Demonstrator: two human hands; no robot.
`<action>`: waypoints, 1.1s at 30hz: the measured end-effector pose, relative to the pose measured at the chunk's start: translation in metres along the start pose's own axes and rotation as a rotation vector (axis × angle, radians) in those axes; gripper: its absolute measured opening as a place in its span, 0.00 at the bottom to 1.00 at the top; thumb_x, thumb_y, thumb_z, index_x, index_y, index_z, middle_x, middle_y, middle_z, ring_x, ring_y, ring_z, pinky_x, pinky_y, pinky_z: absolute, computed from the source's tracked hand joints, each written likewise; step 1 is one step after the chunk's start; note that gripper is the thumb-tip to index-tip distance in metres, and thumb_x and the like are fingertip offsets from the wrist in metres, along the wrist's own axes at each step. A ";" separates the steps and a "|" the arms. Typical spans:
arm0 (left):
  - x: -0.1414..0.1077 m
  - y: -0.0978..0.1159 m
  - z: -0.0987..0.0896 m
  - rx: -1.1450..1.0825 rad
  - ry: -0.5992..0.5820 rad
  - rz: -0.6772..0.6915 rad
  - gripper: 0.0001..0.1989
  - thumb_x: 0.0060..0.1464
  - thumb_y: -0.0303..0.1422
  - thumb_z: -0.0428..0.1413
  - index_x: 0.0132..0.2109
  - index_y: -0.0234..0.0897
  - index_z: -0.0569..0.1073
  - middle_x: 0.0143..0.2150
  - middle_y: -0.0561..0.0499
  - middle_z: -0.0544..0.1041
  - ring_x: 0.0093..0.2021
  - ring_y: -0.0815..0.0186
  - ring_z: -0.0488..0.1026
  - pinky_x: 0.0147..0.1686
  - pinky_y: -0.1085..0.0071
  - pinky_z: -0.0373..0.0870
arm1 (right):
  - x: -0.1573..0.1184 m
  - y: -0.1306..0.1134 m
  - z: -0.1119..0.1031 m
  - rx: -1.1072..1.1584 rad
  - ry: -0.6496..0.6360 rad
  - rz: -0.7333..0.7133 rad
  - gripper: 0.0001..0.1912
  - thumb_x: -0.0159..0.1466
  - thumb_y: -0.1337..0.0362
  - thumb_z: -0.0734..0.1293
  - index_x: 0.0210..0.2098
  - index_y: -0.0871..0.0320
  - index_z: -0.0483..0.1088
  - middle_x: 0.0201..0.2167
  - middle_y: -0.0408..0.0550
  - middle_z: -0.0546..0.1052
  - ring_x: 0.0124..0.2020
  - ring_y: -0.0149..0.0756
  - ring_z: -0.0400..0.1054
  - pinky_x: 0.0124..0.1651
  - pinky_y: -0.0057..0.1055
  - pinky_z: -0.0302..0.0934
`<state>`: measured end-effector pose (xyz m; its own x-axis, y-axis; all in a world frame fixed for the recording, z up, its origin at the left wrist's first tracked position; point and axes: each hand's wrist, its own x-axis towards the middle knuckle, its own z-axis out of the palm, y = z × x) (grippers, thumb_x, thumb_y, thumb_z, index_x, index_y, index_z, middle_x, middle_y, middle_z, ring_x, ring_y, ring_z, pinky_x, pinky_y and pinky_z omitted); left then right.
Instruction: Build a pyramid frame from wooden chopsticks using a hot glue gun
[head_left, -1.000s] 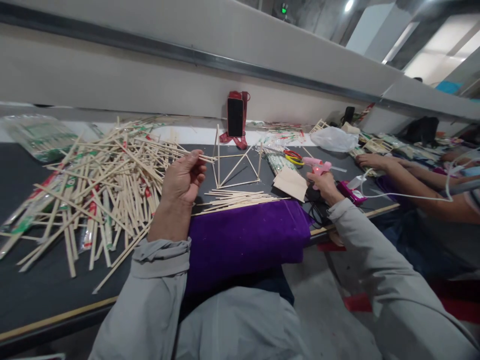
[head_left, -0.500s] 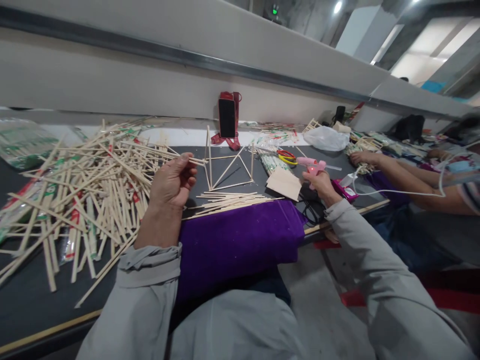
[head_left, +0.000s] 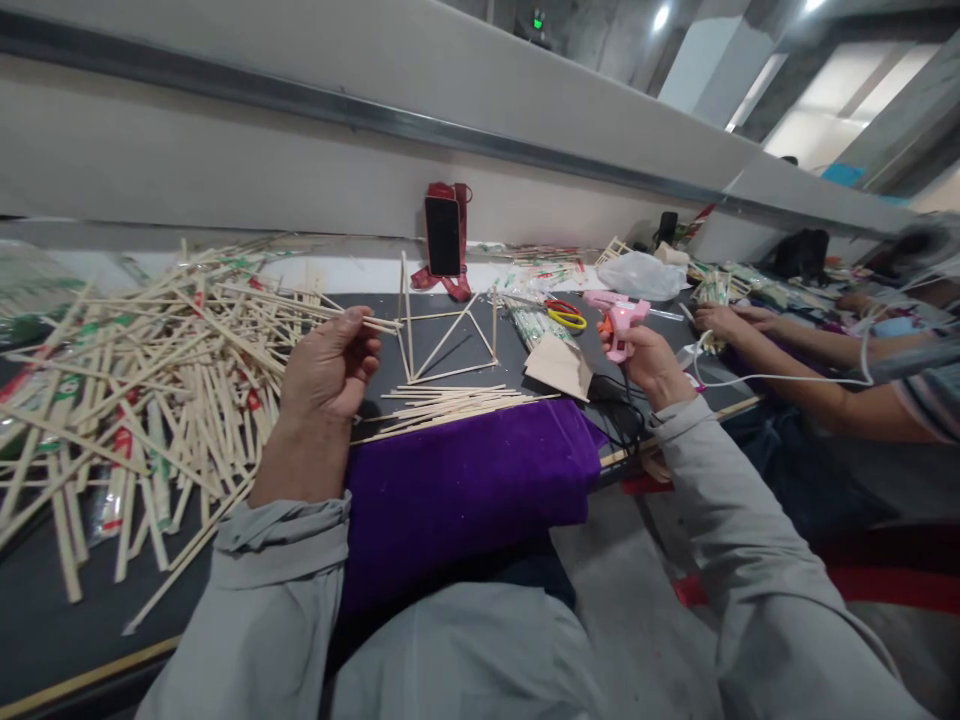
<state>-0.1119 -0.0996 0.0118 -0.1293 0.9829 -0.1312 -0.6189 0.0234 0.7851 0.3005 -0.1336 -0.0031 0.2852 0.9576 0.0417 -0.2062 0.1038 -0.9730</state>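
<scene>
My left hand (head_left: 330, 365) pinches a wooden chopstick (head_left: 386, 325), whose tip reaches the left side of a stick frame (head_left: 451, 375); whether they touch I cannot tell. The frame, made of joined sticks with some uprights, stands on the dark table. In my right hand (head_left: 654, 365) is a pink glue gun (head_left: 619, 318), raised over the table with its nozzle toward the left. Several loose chopsticks (head_left: 457, 400) lie between the frame and a folded purple cloth (head_left: 472, 470) at the table's front edge. A piece of cardboard (head_left: 559, 368) lies left of the glue gun.
A big heap of chopsticks (head_left: 172, 390), some in wrappers, covers the left of the table. A phone (head_left: 442, 235) with a red strap leans on the back wall. Scissors (head_left: 566, 315) lie on packed sticks. At right are a co-worker's hands (head_left: 720, 322) and a white cable (head_left: 787, 378).
My right hand has lifted the glue gun off its low spot near the cardboard and turned it more upright. My left hand still holds the chopstick by the frame. The view has shifted slightly.
</scene>
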 end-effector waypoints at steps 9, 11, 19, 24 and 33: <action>-0.001 -0.001 -0.002 -0.024 -0.029 -0.001 0.13 0.69 0.20 0.52 0.35 0.30 0.77 0.22 0.54 0.76 0.17 0.76 0.71 0.14 0.83 0.61 | -0.010 0.008 0.006 -0.080 -0.048 -0.058 0.24 0.39 0.73 0.74 0.38 0.57 0.79 0.37 0.43 0.82 0.34 0.27 0.71 0.39 0.20 0.67; -0.002 -0.001 -0.001 -0.023 -0.029 -0.002 0.13 0.69 0.20 0.52 0.35 0.30 0.77 0.23 0.55 0.76 0.17 0.76 0.70 0.14 0.83 0.61 | -0.009 0.008 0.005 -0.085 -0.037 -0.063 0.23 0.40 0.72 0.74 0.38 0.58 0.79 0.35 0.44 0.82 0.33 0.27 0.71 0.38 0.20 0.67; -0.005 0.000 0.001 -0.003 -0.018 -0.010 0.14 0.70 0.21 0.53 0.34 0.31 0.77 0.22 0.56 0.76 0.18 0.77 0.70 0.15 0.84 0.62 | -0.002 0.017 -0.010 -0.187 0.032 0.055 0.15 0.48 0.65 0.74 0.37 0.58 0.76 0.37 0.47 0.82 0.30 0.32 0.75 0.27 0.25 0.67; -0.006 -0.001 0.001 0.000 -0.020 0.000 0.15 0.69 0.20 0.53 0.33 0.31 0.77 0.22 0.55 0.76 0.18 0.76 0.70 0.14 0.83 0.62 | -0.005 0.024 -0.019 -0.246 0.050 0.209 0.13 0.49 0.68 0.73 0.35 0.60 0.76 0.29 0.48 0.82 0.27 0.35 0.76 0.25 0.25 0.68; -0.001 -0.006 -0.002 0.043 -0.019 0.003 0.16 0.68 0.24 0.57 0.30 0.37 0.80 0.23 0.54 0.76 0.20 0.77 0.70 0.15 0.85 0.62 | 0.000 0.027 -0.008 -0.201 0.079 0.161 0.08 0.51 0.73 0.69 0.31 0.63 0.78 0.25 0.51 0.82 0.23 0.31 0.74 0.31 0.25 0.71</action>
<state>-0.1094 -0.1011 0.0063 -0.1165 0.9862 -0.1177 -0.5845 0.0277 0.8109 0.3026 -0.1329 -0.0312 0.3379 0.9325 -0.1274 -0.0671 -0.1112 -0.9915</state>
